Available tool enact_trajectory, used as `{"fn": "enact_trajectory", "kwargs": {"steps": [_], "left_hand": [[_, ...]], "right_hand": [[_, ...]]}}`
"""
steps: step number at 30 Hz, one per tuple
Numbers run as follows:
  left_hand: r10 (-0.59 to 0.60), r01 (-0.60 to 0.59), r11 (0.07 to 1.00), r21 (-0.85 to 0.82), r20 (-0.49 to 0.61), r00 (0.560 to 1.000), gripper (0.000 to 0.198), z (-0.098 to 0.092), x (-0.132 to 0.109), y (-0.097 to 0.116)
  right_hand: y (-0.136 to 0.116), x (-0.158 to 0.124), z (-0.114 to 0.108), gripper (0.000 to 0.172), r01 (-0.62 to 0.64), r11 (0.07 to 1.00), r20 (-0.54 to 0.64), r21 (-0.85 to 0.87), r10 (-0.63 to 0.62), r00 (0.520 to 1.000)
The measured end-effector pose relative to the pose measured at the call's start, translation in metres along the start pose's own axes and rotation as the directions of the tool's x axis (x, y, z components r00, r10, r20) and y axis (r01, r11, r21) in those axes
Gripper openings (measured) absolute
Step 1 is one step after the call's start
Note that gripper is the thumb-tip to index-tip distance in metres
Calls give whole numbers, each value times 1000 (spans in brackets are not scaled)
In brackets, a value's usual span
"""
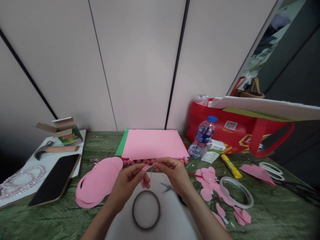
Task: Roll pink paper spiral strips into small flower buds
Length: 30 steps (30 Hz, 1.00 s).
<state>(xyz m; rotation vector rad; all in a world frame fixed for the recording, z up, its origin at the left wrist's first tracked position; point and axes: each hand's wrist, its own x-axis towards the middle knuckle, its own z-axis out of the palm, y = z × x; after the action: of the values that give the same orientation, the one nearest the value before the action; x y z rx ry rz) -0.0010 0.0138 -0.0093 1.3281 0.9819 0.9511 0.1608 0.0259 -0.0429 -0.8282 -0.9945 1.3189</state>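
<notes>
A curled strip of pink paper [145, 169] hangs between my two hands, above a white sheet [122, 216]. My left hand [132, 178] pinches it from the left with thumb and fingers. From the right, the fingertips of my right hand [171, 171] close on its upper end. Below them a dark, thin roll of tape [134, 213] lies flat on the white sheet. Metal scissor blades [167, 187] show beside my right wrist; their handles are mostly hidden. Behind my hands sits a row of small rolled pink pieces [128, 162], partly covered by my fingers.
Pink sheets [152, 143] lie at the back. Stacked pink paper discs [97, 183], a phone [56, 180] and a hammer [60, 149] are left. On the right are a water bottle [203, 138], a red bag [225, 133], a glue stick [230, 166], a tape roll [250, 200] and pink cutouts [207, 180].
</notes>
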Motion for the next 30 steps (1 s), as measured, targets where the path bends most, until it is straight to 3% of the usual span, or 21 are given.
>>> {"fn": "enact_trajectory", "kwargs": {"steps": [9,18,26,30], "left_hand": [[31,-33,999,32,83,996,27,1,-2,0],[52,-52,998,40,17,999,30,-1,0,-1],[1,0,1000,-13,66,998,27,-1,0,-2],[-21,21,1000,12,25,999,29,-1,0,-3]], "right_hand": [[-2,-2,1,15,6,1000,14,-18,-6,1000],[-3,-1,2,15,-18,998,50,57,15,999],[-1,-1,0,16,-3,1000,-19,14,4,1000],[-2,0,0,15,13,1000,-69,-24,-15,998]]}}
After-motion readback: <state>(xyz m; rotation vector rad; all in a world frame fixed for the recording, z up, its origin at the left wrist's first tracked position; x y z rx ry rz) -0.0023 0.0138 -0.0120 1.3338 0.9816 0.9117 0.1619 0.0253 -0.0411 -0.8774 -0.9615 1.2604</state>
